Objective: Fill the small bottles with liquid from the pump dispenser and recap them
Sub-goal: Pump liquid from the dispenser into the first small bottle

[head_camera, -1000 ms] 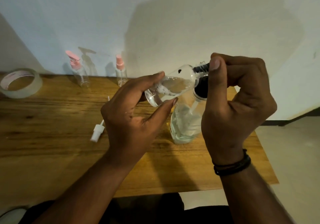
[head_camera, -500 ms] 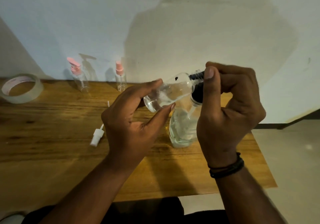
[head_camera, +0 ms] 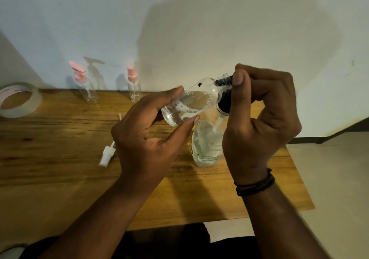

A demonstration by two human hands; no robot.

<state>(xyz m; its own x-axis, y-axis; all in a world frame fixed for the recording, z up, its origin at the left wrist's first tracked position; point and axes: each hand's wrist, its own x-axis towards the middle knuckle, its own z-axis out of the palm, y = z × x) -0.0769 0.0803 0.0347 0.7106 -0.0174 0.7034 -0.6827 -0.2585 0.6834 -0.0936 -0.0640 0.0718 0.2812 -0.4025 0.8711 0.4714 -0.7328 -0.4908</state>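
My left hand (head_camera: 147, 136) holds the small bottle (head_camera: 189, 104) tilted, fingers closed round its base, neck against the black nozzle. My right hand (head_camera: 259, 118) is curled over the pump dispenser (head_camera: 207, 144) standing on the counter (head_camera: 60, 158), thumb on the head. I'm mid-fill (roughly half full, I'd judge); next comes its white cap (head_camera: 106, 155), lying loose just left.

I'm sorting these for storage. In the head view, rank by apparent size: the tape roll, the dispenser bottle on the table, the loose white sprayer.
1-2. Tape roll and dispenser bottle: look alike; the bottle is partly hidden.
3. White sprayer: clearly smallest.
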